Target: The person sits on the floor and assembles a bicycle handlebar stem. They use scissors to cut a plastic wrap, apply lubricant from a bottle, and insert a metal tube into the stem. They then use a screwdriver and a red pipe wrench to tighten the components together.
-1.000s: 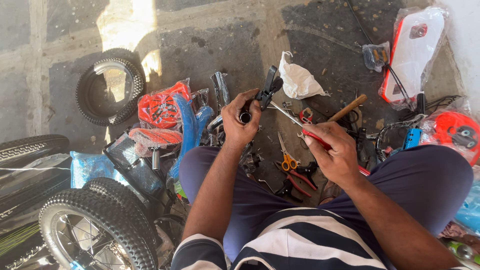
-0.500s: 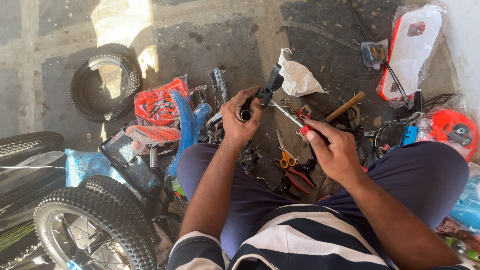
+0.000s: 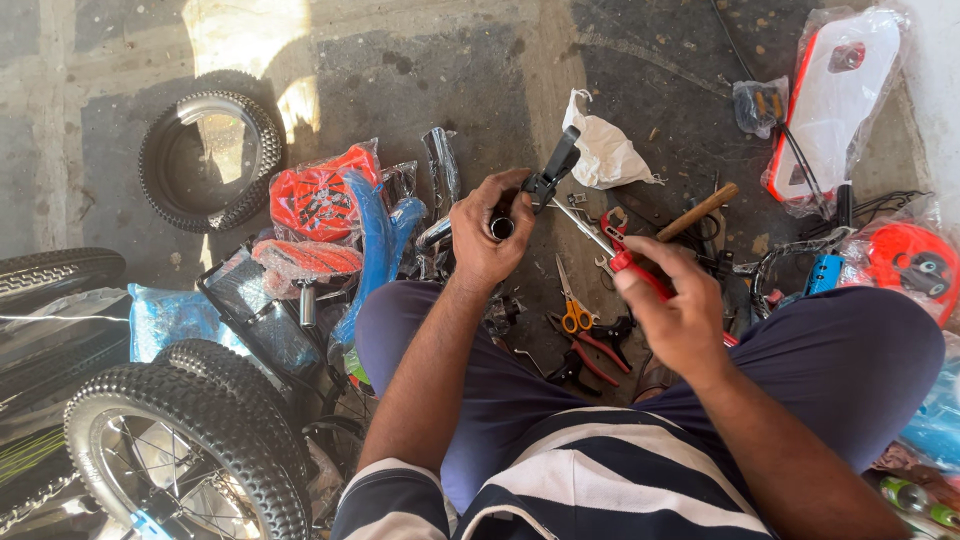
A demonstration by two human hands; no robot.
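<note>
Left hand (image 3: 490, 232): my fingers are clenched around a short chromed tube with a black brake lever (image 3: 545, 180) clamped at its top end. I hold it raised above my lap with the open end of the tube facing me, so the clamp is turned toward the tool.

Right hand (image 3: 672, 305): my fingers are wrapped tight around the red handle of a screwdriver (image 3: 600, 240). Its metal shaft runs up and to the left, and the tip meets the lever's clamp just beside my left thumb.

Brake lever position: in the air over the gap between my knees, well above the floor, its black arm pointing up and away from me.

Scissors (image 3: 572, 308): orange-handled, lying shut on the floor (image 3: 420, 70) just below the work, within easy reach.

Pliers (image 3: 590, 345): red-handled, lying on the floor beside the scissors, near my right knee.

Hammer (image 3: 697, 212): wooden handle, lying slanted on the floor beyond my right hand.

White bag (image 3: 605, 155): crumpled, on the floor just past the lever.

Loose tyre (image 3: 210, 160): black and knobbly with a silver rim, flat on the floor, well apart at upper left.

Wheel (image 3: 185, 445): spoked, with a knobbly tyre, close by my left knee.

Blue frame part (image 3: 375, 240): partly in plastic wrap, beside my left leg.

Orange plate (image 3: 320, 200): wrapped in plastic, next to the blue part.
</note>
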